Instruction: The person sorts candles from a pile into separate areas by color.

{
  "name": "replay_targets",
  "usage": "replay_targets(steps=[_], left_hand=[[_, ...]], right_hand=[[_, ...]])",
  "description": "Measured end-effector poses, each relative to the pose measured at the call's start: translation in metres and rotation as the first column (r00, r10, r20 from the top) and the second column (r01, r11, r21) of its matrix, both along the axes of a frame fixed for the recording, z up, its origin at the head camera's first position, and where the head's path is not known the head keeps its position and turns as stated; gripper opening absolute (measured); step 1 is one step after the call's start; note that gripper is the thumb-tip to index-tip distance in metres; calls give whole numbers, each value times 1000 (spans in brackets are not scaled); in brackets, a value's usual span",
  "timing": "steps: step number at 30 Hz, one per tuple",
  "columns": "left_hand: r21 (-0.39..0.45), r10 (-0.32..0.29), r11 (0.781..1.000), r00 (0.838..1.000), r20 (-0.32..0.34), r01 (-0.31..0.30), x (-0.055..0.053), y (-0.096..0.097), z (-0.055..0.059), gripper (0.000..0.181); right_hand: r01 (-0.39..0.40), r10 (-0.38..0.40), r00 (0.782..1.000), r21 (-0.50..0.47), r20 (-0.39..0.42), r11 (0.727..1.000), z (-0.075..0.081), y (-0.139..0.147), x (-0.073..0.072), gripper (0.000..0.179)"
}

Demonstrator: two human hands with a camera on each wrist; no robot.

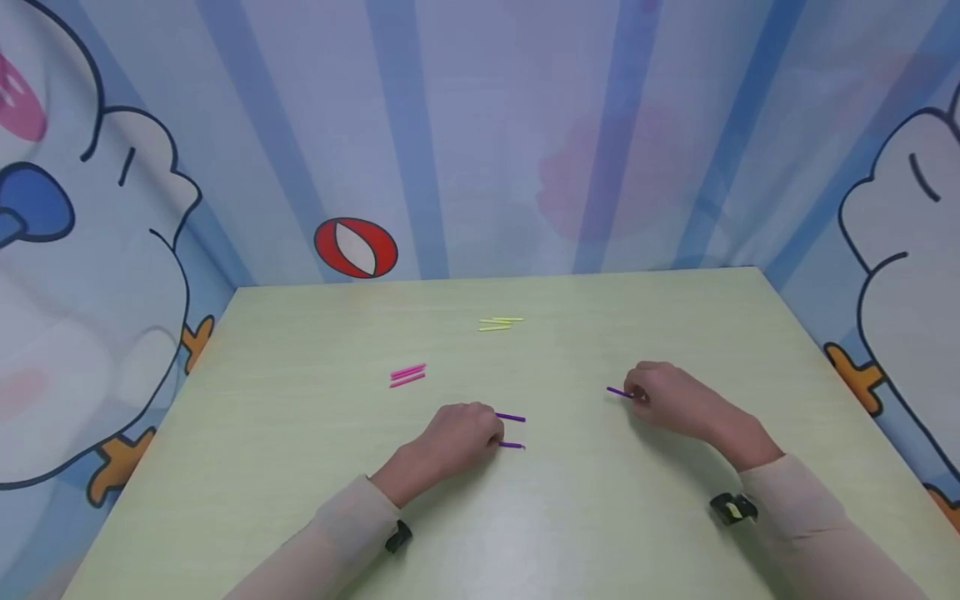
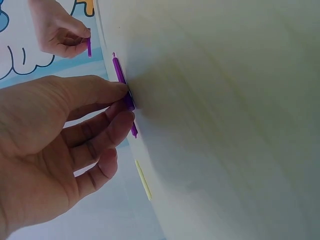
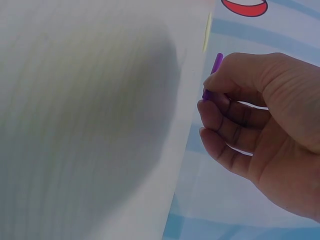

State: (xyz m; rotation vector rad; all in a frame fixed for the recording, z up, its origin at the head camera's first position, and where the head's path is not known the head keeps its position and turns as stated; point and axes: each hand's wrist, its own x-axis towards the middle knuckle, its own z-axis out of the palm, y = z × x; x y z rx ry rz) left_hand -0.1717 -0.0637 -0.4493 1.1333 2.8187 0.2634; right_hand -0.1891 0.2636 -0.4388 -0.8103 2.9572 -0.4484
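Note:
In the head view my left hand [image 1: 461,435] is low over the table, its thumb and fingertips pinching a short purple stick [image 1: 512,445]. A second purple stick [image 1: 511,417] lies just beyond, partly hidden by the fingers; its end shows past the fingertips in the left wrist view. To the right, my right hand [image 1: 670,402] holds another purple stick [image 1: 618,392] between thumb and index finger. In the right wrist view that stick [image 3: 217,64] is tilted and appears raised off the tabletop.
Pink sticks [image 1: 408,375] lie side by side left of centre on the pale table [image 1: 315,333]. Yellow sticks [image 1: 500,323] are grouped near the far edge. A printed blue curtain [image 1: 495,142] stands behind. Small black devices [image 1: 733,508] hang under both wrists.

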Motion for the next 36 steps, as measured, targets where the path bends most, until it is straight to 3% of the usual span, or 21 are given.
replay_targets(steps=[36], left_hand=[[8,4,1000,1000,28,-4,0,-2,2,15]], right_hand=[[-46,47,999,-12,27,999,-9,3,-4,10]])
